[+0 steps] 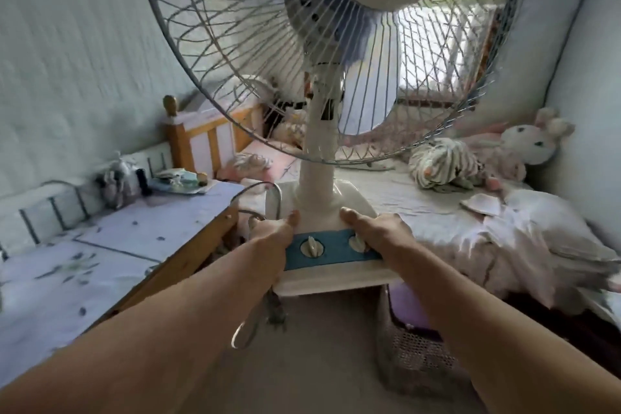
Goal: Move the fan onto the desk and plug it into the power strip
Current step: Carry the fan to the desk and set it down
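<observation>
Between a bed (420, 212) and the cloth-covered worktop (100, 245), both hands, left hand (274, 228) and right hand (376, 228), clamp the fan (322, 131) by its base in mid-air; top-heavy and rigid, I judge, its cord (250, 323) dangling

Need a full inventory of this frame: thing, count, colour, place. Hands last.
fan: 1, white with blue control panel, centre, held up by its base
fan cord: 1, grey, looped at the base's left side and hanging below
desk: 1, wood with pale floral cover, left
clutter on desk: several small items, mixed colours, far end; too blurred to name
bed: 1, white sheet, right
headboard: 1, wood, behind the fan
rabbit toy: 1, white and pink, on bed by right wall
striped bundle: 1, white and dark, on bed
basket: 1, mesh, floor, lower right
left hand: gripping base's left edge
right hand: gripping base's right side
</observation>
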Demonstrator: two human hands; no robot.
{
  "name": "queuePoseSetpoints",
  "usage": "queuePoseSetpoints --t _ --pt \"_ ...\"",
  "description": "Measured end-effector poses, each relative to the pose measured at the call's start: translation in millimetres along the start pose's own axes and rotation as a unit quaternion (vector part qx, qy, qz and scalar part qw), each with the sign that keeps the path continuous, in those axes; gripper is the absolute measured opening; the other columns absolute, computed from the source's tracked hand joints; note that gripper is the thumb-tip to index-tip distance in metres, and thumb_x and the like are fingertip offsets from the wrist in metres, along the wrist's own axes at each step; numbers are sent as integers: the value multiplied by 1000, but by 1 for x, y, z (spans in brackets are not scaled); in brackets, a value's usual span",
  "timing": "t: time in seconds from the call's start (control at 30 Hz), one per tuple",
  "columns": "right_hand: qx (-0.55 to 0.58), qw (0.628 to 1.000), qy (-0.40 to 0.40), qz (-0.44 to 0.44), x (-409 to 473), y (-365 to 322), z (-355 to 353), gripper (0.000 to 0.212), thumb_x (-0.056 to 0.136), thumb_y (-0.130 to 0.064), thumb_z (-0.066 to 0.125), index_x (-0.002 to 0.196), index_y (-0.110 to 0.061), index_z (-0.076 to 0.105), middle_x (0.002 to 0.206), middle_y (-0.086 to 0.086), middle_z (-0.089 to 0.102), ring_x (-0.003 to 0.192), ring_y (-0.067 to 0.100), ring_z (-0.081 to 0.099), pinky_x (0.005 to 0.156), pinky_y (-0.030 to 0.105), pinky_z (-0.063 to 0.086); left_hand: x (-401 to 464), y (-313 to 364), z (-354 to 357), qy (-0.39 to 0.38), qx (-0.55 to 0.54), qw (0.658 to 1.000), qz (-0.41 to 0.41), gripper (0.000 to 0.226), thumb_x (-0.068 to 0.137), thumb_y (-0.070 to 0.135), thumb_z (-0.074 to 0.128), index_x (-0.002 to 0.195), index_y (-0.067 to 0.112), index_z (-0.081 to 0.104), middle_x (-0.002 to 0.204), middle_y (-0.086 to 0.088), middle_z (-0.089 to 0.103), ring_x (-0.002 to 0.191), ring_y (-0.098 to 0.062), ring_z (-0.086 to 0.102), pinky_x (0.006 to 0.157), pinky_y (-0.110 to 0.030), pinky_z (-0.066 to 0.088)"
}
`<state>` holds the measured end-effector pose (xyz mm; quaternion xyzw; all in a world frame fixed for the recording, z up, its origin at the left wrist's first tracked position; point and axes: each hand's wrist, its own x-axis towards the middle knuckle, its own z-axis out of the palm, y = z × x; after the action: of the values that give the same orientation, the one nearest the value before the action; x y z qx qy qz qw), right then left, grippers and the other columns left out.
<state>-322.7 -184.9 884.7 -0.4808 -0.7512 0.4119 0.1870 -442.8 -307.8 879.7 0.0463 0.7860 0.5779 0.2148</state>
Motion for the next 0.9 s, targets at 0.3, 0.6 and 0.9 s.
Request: queuePoseSetpoints --t 0.3,0.6,0.9 --pt "30 991 -120 -59 70 -93 147 71 38 -75 64 80 -18 65 83 6 67 71 21 64 71 32 55 99 -2 -97 152 -112 982 -24 79 81 33 68 139 0 26 138 -20 45 121 -36 50 100 -41 44" --pt "-7 962 -244 -122 113 -182 279 91 34 -81 57 95 -14 59 91 8 64 86 27 64 81 38 53 184 -6 -178 271 -165 947 -44 68 81 34 68 133 2 37 132 -17 52 117 -32 52 90 -33 41" --pt "-59 940 -280 -185 122 -254 398 72 55 -79 56 89 -16 59 68 -1 56 64 16 56 60 28 45 263 -18 -269 341 -183 921 -48 70 82 29 69 136 2 34 137 -17 48 123 -32 48 96 -36 39"
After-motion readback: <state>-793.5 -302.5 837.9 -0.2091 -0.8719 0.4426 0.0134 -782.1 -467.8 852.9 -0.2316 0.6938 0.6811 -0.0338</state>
